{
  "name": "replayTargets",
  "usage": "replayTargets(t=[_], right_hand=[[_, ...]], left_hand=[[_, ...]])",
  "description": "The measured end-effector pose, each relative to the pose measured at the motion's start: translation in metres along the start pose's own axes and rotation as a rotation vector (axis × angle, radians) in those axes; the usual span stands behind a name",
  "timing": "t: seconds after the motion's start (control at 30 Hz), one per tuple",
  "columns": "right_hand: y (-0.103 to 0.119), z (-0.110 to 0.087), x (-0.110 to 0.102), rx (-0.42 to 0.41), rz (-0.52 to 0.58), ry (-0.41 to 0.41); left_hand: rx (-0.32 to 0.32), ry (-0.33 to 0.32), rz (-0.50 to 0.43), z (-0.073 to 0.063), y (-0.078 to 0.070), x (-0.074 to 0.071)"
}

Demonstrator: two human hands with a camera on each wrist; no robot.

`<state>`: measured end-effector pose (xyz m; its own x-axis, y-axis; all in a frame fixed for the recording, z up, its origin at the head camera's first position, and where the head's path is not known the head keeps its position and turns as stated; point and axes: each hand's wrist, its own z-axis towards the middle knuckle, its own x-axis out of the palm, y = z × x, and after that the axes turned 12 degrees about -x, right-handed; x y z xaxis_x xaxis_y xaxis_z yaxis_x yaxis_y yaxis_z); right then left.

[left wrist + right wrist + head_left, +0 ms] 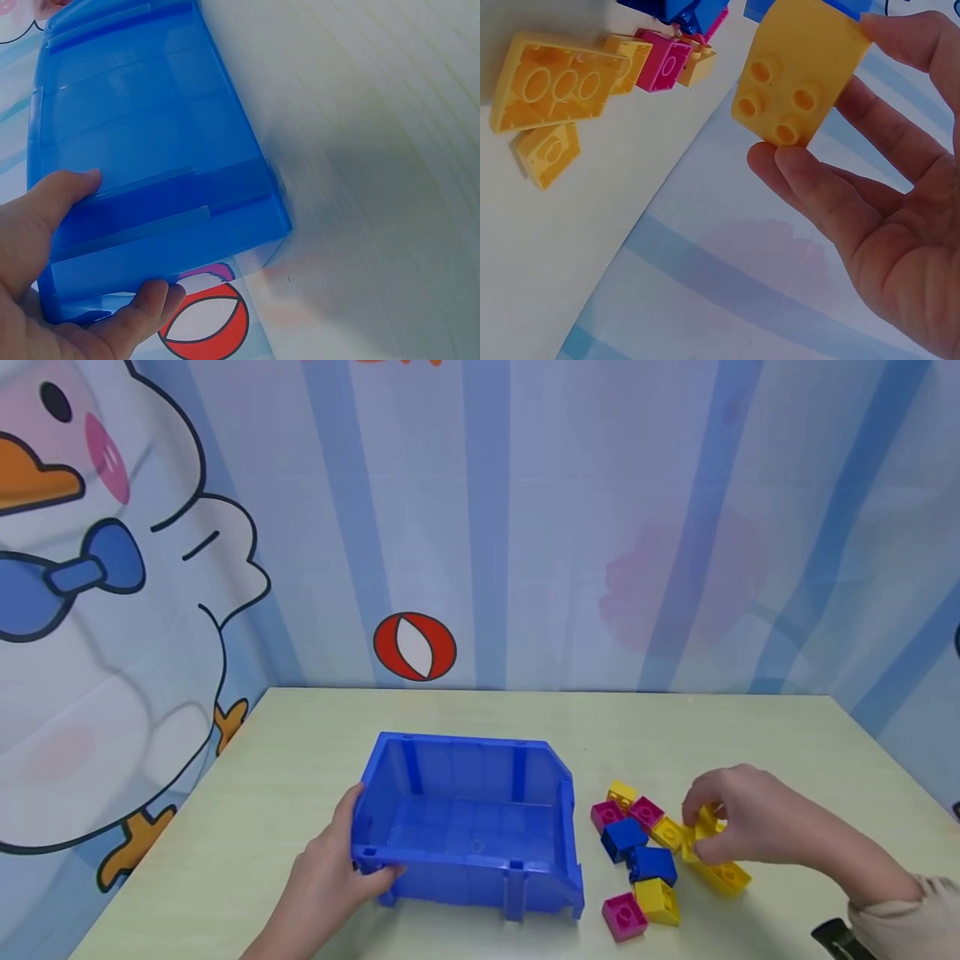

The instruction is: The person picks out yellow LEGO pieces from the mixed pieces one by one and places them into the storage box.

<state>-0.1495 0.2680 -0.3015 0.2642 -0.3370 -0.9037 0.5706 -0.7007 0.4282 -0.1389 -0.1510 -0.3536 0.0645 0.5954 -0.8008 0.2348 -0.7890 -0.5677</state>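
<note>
My left hand grips the left end of an open blue plastic bin, thumb on the near side. In the left wrist view, the thumb lies on one face of the bin and fingertips curl round its end. To the right of the bin, my right hand pinches a yellow toy brick between thumb and fingers. That brick has a curved body and round studs. Just under it in the head view lies a longer yellow brick, which the right wrist view shows with its hollow underside up.
Beside the bin lie loose bricks: a pink one and a yellow one nearest, blue ones in the middle, more pink and yellow behind. A printed curtain hangs behind the pale table.
</note>
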Motion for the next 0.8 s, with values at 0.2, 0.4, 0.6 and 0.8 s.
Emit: replayTargets(t=[0.2,0.4,0.6,0.8], right_hand=[[0.004,0.006,-0.003,-0.023,-0.017,0.001],[0.006,0.012,-0.004,-0.042,-0.016,0.002],[0.007,0.015,-0.004,-0.063,-0.016,-0.001],[0.009,0.019,-0.007,-0.096,-0.04,-0.004]], left_hand=[[-0.003,-0.005,0.005,0.0,0.0,0.0],[0.0,-0.009,0.005,-0.001,0.0,0.0],[-0.001,-0.007,0.006,-0.001,0.0,0.0],[-0.004,-0.003,0.003,0.0,0.0,0.0]])
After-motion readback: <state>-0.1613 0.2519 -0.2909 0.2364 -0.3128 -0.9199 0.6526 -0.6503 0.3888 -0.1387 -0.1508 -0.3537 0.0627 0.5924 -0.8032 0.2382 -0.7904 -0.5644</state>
